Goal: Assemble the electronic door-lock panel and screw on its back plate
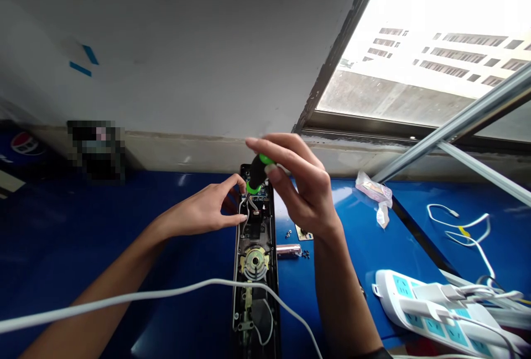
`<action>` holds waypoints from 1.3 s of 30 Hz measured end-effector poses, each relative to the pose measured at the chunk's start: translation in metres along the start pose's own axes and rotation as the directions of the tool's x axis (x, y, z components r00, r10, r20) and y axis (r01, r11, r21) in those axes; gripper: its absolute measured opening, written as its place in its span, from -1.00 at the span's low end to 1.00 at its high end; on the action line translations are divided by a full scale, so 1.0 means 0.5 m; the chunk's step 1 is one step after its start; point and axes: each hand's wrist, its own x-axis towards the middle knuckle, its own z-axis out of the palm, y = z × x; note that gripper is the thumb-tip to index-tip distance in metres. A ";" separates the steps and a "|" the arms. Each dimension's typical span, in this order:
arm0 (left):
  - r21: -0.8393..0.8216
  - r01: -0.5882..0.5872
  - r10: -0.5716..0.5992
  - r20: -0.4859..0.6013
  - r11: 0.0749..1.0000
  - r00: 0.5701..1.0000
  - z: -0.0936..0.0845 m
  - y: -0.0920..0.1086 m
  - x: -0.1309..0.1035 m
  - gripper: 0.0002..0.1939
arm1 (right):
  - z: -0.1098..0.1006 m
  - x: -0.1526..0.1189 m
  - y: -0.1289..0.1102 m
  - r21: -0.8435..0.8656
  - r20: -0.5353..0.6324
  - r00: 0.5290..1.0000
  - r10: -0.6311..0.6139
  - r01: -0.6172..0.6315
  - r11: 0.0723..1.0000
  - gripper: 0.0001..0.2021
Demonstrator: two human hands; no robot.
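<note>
Two hands, the left hand (211,207) and the right hand (305,187), meet over the far end of an opened black device (254,233), which lies lengthwise on the blue tabletop (186,270) in front of the person. The right one has its thumb and fingers closed around the green-and-black handle of a screwdriver (258,173), tilted with its shaft pointing down into the device; I can't make out the tip among the wires (254,206). On the left, thumb and forefinger stand apart at the device's left edge, beside those wires; whether they pinch anything, I cannot tell. Nearer the person, a round metal part (255,261) sits in the middle of the casing. A white cord (166,294) sweeps across in front of the left forearm and the device. Just right of the casing lie a shiny cylinder (289,251), some small dark screws (306,254) and a little plate (304,233), partly hidden by the right wrist. Farther right are a clear bag (375,188), a loose white cable (468,237) and a power strip (390,292) crowded with plugs.
</note>
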 end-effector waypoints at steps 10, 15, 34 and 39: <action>0.003 0.006 -0.006 0.001 1.000 1.000 -0.001 -0.002 0.000 -0.50 | -0.005 -0.006 0.009 -0.044 -0.058 0.998 -0.003 0.001 0.999 -0.71; -0.008 0.007 -0.007 0.012 1.000 1.000 0.000 -0.003 -0.001 -0.52 | 0.000 -0.004 0.009 0.092 0.056 0.998 -0.024 0.018 0.996 -0.60; -0.011 0.009 -0.009 0.006 1.000 1.000 -0.001 -0.005 0.002 -0.51 | -0.012 -0.006 0.003 -0.068 -0.034 0.999 -0.003 0.001 0.998 -0.71; -0.021 0.018 -0.018 0.001 1.000 1.000 0.000 -0.001 0.000 -0.49 | -0.019 -0.006 0.002 0.100 0.092 0.995 -0.022 0.013 0.995 -0.59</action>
